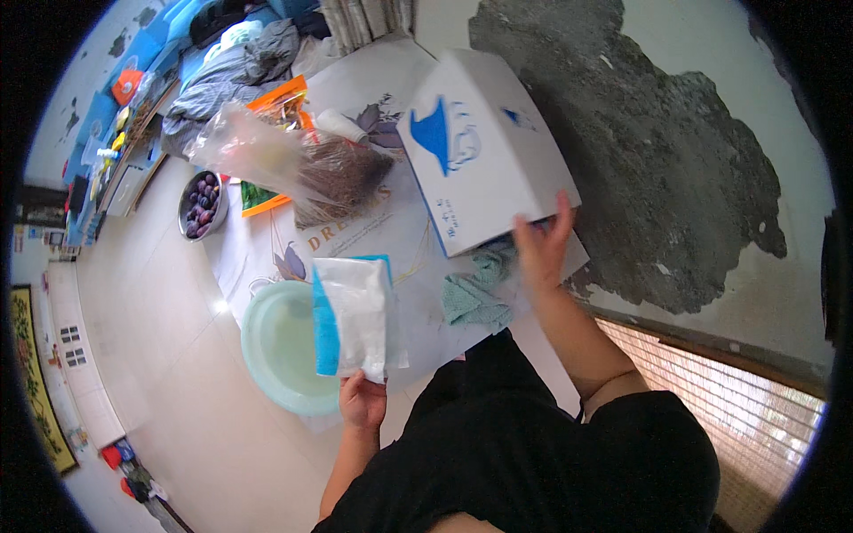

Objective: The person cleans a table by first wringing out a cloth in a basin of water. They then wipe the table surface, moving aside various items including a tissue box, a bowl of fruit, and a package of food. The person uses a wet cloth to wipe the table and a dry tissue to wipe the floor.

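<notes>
My left hand (364, 404) pinches the lower end of a flat plastic packet (356, 313), white in front with a bright blue part behind it. The packet overlaps the right rim of a pale green basin (256, 360) that holds cloudy liquid. Over on the right, my right hand (545, 256) has its thumb and fingers spread on the near end of a white cardboard box (476, 153) with blue printing; it appears to grip that edge. A crumpled green cloth (476, 293) lies on the table just under the box's near end.
A marble-patterned table cover (413, 240) bears a clear plastic bag (246, 143), a bag of brown dried material (340, 170) and orange packaging (286, 100). A metal bowl of plums (181, 212) sits at the left edge. A wall with peeled plaster (640, 173) borders the right side.
</notes>
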`<state>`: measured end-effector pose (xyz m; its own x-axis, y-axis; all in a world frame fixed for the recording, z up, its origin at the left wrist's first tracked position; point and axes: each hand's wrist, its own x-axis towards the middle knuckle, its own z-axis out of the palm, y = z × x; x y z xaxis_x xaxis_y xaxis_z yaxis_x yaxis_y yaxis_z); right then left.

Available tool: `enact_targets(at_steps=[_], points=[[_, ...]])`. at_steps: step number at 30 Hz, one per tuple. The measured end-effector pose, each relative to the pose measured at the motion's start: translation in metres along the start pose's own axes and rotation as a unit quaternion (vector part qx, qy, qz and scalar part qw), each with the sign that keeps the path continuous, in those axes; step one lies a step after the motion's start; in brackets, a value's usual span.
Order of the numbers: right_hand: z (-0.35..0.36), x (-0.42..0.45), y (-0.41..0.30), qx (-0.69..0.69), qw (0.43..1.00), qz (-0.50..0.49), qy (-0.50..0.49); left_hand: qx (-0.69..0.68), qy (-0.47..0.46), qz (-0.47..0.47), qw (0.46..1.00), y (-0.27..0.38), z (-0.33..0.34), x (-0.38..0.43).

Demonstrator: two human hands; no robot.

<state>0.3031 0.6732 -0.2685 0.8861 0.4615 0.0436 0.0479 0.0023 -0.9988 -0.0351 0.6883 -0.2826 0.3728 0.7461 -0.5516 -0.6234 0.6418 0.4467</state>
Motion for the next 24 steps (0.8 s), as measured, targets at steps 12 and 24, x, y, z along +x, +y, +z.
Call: enact_targets(at_steps=[12,24], points=[[0.000,-0.113,-0.020,0.067,0.828,0.058,-0.554,0.109,-0.118,-0.042,0.986,-0.014,0.046,0.015],[-0.026,0.057,0.006,0.049,0.986,0.123,-0.102,0.229,0.004,-0.128,0.965,-0.051,0.020,0.097]])
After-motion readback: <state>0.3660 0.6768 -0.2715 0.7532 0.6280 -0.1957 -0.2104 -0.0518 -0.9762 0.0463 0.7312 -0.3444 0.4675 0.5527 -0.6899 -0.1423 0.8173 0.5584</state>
